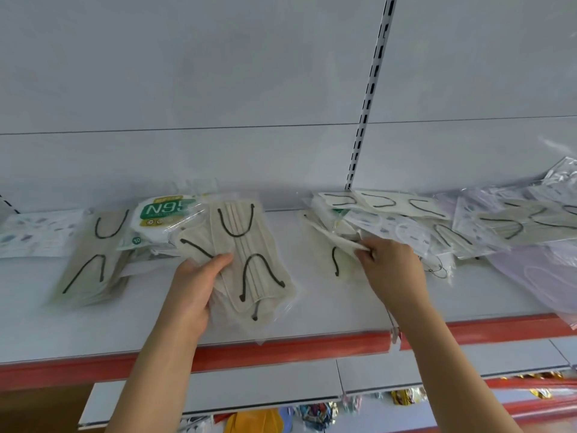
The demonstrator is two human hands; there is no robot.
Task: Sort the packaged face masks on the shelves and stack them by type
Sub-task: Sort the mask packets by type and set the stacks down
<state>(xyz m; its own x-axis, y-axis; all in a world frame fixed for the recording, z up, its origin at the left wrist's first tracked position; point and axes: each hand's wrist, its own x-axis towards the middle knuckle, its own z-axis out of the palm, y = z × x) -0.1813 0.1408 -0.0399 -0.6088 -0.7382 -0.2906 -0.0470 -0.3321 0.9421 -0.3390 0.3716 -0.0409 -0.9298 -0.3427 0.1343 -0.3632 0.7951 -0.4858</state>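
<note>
Your left hand point(195, 285) grips a small fan of beige masks point(249, 257), each sealed in a clear, glossy plastic sleeve; your thumb lies across the top one and your fingers curl underneath. The top mask is a flat pleated rectangle of soft, matte fabric with dark ear loops curving at both ends. The fan hangs just above the white shelf point(327, 301), whose front edge carries a red strip point(281, 346).

Your right hand point(387, 260) pinches the edge of a cream packet point(335, 237) at the near side of a loose, mixed pile point(406, 220) on the right half of the shelf. That pile holds more beige masks with dark loops, some white printed ones and crinkled clear wrappers, overlapping at all angles. Further right lie pale lilac masks point(537, 276) in sleeves.

Left of your left hand sits a neat stack of beige masks point(93, 260), lying flat. Behind it a white packet point(165, 214) with a green label reads "N95", seen upside down. At the far left rests a stack of white patterned masks point(34, 234).

A slotted metal upright point(371, 89) runs up the plain white back panel. Below, a lower shelf shows bright packets point(259, 420), too blurred to read.
</note>
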